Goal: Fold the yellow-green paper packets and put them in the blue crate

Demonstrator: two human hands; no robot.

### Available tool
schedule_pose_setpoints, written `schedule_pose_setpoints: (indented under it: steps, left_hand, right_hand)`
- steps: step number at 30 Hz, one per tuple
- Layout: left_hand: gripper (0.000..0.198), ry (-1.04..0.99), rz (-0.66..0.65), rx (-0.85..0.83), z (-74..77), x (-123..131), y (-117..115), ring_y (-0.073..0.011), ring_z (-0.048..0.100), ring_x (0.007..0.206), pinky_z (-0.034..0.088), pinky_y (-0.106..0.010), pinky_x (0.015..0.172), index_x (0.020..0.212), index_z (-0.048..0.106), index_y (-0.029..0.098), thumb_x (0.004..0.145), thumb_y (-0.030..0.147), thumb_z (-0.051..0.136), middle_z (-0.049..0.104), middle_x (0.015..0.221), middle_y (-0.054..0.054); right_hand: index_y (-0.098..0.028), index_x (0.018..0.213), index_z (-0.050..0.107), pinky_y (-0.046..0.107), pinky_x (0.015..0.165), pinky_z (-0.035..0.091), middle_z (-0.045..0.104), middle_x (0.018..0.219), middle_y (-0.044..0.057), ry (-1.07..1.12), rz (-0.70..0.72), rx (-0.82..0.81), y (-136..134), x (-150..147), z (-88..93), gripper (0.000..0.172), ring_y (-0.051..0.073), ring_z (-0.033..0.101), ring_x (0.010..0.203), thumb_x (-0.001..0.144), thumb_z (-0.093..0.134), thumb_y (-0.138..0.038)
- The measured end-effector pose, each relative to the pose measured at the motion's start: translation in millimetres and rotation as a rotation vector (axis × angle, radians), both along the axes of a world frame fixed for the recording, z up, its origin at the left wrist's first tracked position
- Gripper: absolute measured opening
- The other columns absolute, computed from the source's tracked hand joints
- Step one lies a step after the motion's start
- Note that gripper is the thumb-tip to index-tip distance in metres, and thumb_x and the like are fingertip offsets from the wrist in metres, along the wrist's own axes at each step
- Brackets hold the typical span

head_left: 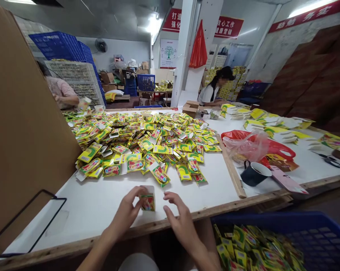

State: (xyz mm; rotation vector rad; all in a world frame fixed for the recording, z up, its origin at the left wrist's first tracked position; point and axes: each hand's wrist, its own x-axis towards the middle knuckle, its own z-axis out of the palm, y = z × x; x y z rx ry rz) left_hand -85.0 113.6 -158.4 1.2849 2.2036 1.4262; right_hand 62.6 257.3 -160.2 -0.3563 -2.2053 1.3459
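Observation:
Near the table's front edge, my left hand (pixel 129 207) pinches a small printed carton (pixel 148 202) by its left side. The carton stands upright, and a pale flap shows at its top. To the right of it, my right hand (pixel 179 214) is apart from the carton, with thumb and fingers spread and nothing between them. Beyond both hands lies a wide heap of small yellow and green cartons (pixel 136 163), several with white end flaps open.
A wooden strip (pixel 232 169) divides the white table (pixel 102 203). Right of it are a dark mug (pixel 251 177), red plastic bags (pixel 243 137), a pink phone-like object (pixel 288 180) and scissors (pixel 329 160). A blue crate (pixel 322 229) holds cartons. Cardboard (pixel 25 131) stands left; two people sit beyond.

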Motion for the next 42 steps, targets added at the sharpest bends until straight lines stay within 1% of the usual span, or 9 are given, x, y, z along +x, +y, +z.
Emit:
schedule_pose_setpoints:
  steps: [4, 6, 9, 14, 17, 19, 24, 32, 42]
  left_hand:
    - [0.03, -0.234, 0.005, 0.077, -16.4, 21.4, 10.6, -0.0142, 0.056, 0.088, 0.046, -0.028, 0.079, 0.111, 0.034, 0.02, 0.087, 0.03, 0.049, 0.058, 0.101, -0.005]
    - [0.027, -0.297, 0.051, 0.117, -24.6, 24.8, 12.3, -0.0146, 0.057, 0.091, 0.046, -0.028, 0.08, 0.107, 0.038, 0.019, 0.087, 0.032, 0.051, 0.058, 0.101, -0.005]
    - [0.021, -0.303, 0.046, 0.108, -29.9, 24.0, 13.8, -0.0159, 0.057, 0.089, 0.046, -0.028, 0.08, 0.099, 0.051, 0.017, 0.086, 0.033, 0.052, 0.059, 0.098, -0.006]
    - [0.018, -0.301, 0.073, 0.185, -29.2, 20.6, 19.2, -0.02, 0.051, 0.11, 0.041, -0.032, 0.094, 0.09, 0.058, 0.016, 0.085, 0.032, 0.054, 0.058, 0.106, -0.009]
    - [0.026, -0.403, 0.108, 0.286, -29.4, 20.6, 22.7, -0.0175, 0.056, 0.101, 0.045, -0.033, 0.09, 0.107, 0.051, 0.018, 0.084, 0.03, 0.055, 0.058, 0.107, -0.008]
    - [0.027, -0.39, 0.101, 0.278, -29.2, 20.5, 23.3, -0.0171, 0.057, 0.097, 0.046, -0.032, 0.087, 0.109, 0.05, 0.018, 0.084, 0.029, 0.054, 0.059, 0.105, -0.008]
    - [0.015, -0.222, 0.071, 0.217, -25.0, 20.5, 19.9, -0.0178, 0.055, 0.097, 0.045, -0.03, 0.087, 0.088, 0.06, 0.014, 0.084, 0.028, 0.055, 0.059, 0.097, -0.008]
    - [0.022, -0.322, 0.156, 0.181, -22.5, 19.5, 26.4, -0.0153, 0.057, 0.083, 0.047, -0.027, 0.076, 0.092, 0.061, 0.014, 0.082, 0.032, 0.057, 0.061, 0.09, -0.006]
    - [0.016, -0.259, 0.074, 0.216, -27.4, 21.1, 17.6, -0.0173, 0.056, 0.098, 0.045, -0.03, 0.086, 0.091, 0.065, 0.016, 0.084, 0.028, 0.056, 0.059, 0.099, -0.007]
  right_hand:
    - [-0.017, 0.101, 0.049, 0.026, 0.082, 0.046, 0.06, 0.096, 0.006, 0.074, 0.03, -0.185, -8.8, -20.6, -19.0, 0.015, 0.016, 0.058, 0.093, 0.087, 0.047, -0.021]
    - [-0.017, 0.104, 0.05, 0.025, 0.08, 0.046, 0.06, 0.097, 0.006, 0.095, 0.039, -0.199, -5.9, -23.0, -24.2, 0.017, 0.015, 0.058, 0.092, 0.087, 0.047, -0.02]
    - [-0.016, 0.105, 0.054, 0.025, 0.08, 0.045, 0.059, 0.098, 0.006, 0.097, 0.072, -0.108, 1.7, -24.0, -22.4, 0.02, 0.015, 0.057, 0.091, 0.086, 0.045, -0.017]
    - [-0.014, 0.081, 0.056, 0.026, 0.074, 0.043, 0.058, 0.082, 0.005, 0.055, 0.055, 0.021, 9.6, -30.9, -14.3, 0.011, 0.015, 0.054, 0.081, 0.086, 0.048, -0.02]
    - [-0.015, 0.094, 0.055, 0.026, 0.075, 0.044, 0.059, 0.086, 0.005, 0.091, -0.006, -0.038, 9.2, -35.7, -15.7, 0.012, 0.015, 0.056, 0.082, 0.087, 0.048, -0.021]
    - [-0.015, 0.102, 0.054, 0.026, 0.077, 0.045, 0.06, 0.09, 0.006, 0.107, -0.008, -0.063, 8.4, -36.9, -16.4, 0.017, 0.015, 0.057, 0.084, 0.087, 0.048, -0.019]
    - [-0.015, 0.089, 0.062, 0.026, 0.08, 0.044, 0.061, 0.095, 0.007, 0.132, 0.095, -0.021, 8.4, -35.1, -14.1, 0.01, 0.016, 0.056, 0.094, 0.084, 0.055, -0.02]
    - [-0.015, 0.086, 0.061, 0.025, 0.067, 0.042, 0.06, 0.079, 0.002, 0.017, -0.022, -0.047, 8.9, -46.1, -17.9, 0.01, 0.013, 0.053, 0.071, 0.08, 0.055, -0.021]
    - [-0.015, 0.085, 0.063, 0.025, 0.072, 0.044, 0.063, 0.083, 0.003, 0.005, 0.079, -0.136, 9.6, -41.2, -17.4, 0.011, 0.014, 0.057, 0.079, 0.082, 0.056, -0.022]
